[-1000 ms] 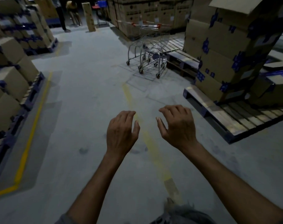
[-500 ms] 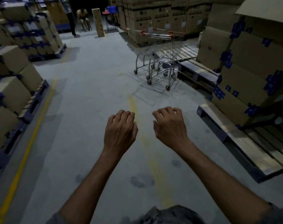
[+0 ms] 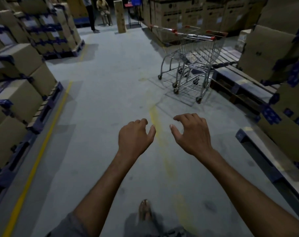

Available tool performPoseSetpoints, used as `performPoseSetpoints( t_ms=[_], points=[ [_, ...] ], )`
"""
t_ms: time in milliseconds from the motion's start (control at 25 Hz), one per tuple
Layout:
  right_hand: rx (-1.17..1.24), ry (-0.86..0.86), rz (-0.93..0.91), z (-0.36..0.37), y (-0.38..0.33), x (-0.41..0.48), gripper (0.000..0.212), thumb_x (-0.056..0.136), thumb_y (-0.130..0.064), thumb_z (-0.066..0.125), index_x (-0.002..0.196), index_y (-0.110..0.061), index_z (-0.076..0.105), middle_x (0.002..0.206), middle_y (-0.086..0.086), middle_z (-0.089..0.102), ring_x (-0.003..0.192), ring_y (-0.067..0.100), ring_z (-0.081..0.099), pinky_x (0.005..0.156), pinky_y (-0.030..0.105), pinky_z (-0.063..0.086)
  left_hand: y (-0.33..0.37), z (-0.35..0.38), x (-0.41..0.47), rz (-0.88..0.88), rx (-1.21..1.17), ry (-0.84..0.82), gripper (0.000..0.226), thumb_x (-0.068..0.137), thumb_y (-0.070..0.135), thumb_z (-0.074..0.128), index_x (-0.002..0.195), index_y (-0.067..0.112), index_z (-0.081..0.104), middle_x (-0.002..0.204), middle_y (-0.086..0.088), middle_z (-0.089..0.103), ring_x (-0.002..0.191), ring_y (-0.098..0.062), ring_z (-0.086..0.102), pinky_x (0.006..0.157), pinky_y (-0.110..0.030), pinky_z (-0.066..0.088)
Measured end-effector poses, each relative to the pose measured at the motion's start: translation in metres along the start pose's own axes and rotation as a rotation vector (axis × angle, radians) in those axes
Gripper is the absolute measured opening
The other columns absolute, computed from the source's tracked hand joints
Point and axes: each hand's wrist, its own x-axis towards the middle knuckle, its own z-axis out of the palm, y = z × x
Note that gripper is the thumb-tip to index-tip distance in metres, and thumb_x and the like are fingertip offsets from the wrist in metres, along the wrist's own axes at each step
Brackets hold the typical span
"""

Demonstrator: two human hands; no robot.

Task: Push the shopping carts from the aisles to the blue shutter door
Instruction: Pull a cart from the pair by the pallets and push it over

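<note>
Shopping carts (image 3: 196,53), looks like a few nested together, sit far right on the floor (image 3: 102,100) just beside a wooden pallet (image 3: 244,82). Left hand (image 3: 135,135) and right hand (image 3: 191,134) hover near me, well apart from them, fingers (image 3: 181,117) loosely curled and gripping nothing. Stacked cardboard boxes (image 3: 17,62) line both sides of the aisle.

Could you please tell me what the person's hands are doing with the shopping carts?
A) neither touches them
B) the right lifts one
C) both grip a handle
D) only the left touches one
A: the left hand and right hand hover empty above the floor, while the shopping carts stand ahead beside a pallet.
</note>
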Motion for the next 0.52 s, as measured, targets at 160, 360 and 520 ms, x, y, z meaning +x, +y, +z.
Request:
performPoseSetpoints(
  t_ms=[160,360,520],
  points=[
    [0.053,-0.035,0.078,0.062,-0.001,0.1,0.03,0.093,-0.047,0.064,0.114,-0.027,0.07,0.111,-0.008,0.07,0.106,0.02,0.06,0.09,0.039,0.042,-0.043,0.029,0.12,-0.027,-0.136,-0.119,0.049,0.096,0.062,0.043,0.115,0.026,0.069,0.101,0.004,0.074,0.094,-0.019,0.069,0.075,-0.03,0.051],
    [0.114,0.006,0.184,0.109,0.008,0.212,0.028,0.093,-0.046,0.066,0.114,-0.028,0.07,0.109,-0.01,0.07,0.106,0.017,0.059,0.092,0.04,0.045,-0.074,0.055,0.254,0.026,-0.283,-0.111,0.04,0.091,0.064,0.047,0.097,0.032,0.07,0.085,0.013,0.071,0.083,-0.013,0.068,0.068,-0.027,0.048],
    [0.134,0.011,0.232,0.151,0.041,0.287,0.028,0.093,-0.048,0.066,0.113,-0.029,0.07,0.107,-0.012,0.069,0.105,0.014,0.059,0.092,0.039,0.046,-0.075,0.086,0.343,0.115,-0.378,-0.044,0.032,0.09,0.06,0.054,0.091,0.032,0.071,0.08,0.016,0.071,0.077,-0.006,0.065,0.061,-0.024,0.042]
  ],
)
